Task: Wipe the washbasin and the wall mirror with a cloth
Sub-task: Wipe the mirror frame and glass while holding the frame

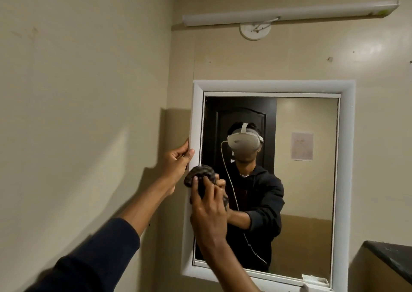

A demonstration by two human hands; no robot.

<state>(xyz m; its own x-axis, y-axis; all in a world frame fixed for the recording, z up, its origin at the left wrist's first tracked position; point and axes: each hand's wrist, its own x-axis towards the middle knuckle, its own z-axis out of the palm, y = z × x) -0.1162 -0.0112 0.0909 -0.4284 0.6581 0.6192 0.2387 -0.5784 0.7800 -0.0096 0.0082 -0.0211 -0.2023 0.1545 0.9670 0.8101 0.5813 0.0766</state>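
Note:
The wall mirror [307, 191] hangs in a white frame [273, 86] on the beige wall ahead. My left hand [177, 160] grips the frame's left edge, thumb on the front. My right hand [208, 204] presses a bunched dark cloth [199, 174] against the glass near the mirror's left side, about halfway up. The glass reflects a person in a dark hoodie with a white headset, and a dark door behind. The washbasin is out of view.
A white tube light [289, 12] is fixed to the wall above the mirror. A dark countertop corner [392, 258] juts in at the lower right. A small white plastic holder [315, 280] sits at the frame's bottom right corner.

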